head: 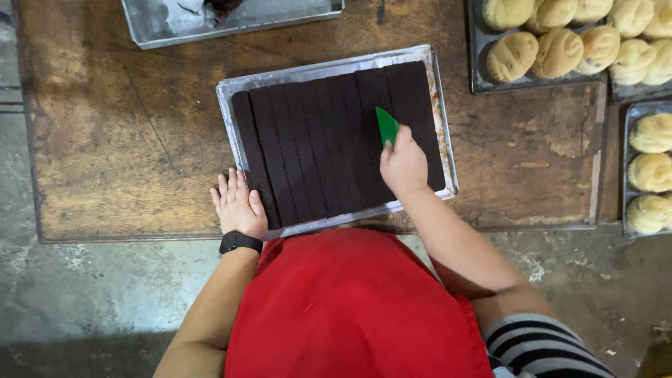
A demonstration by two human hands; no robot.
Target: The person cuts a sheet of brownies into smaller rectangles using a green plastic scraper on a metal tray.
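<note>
A metal baking tray (441, 119) lies on a worn wooden table, filled with a dark brown slab of cake (315, 147) cut into several long strips. My right hand (403, 166) is shut on a green plastic scraper (386, 126), whose blade stands in the cake near the right side of the slab. My left hand (238, 204) rests flat, fingers together, on the tray's near left corner. A black watch sits on that wrist.
Dark trays of pale round buns (560, 49) stand at the back right, and another bun tray (651, 168) runs along the right edge. A metal tray (231, 24) with crumpled lining sits at the back. The table's front edge is just below the cake tray.
</note>
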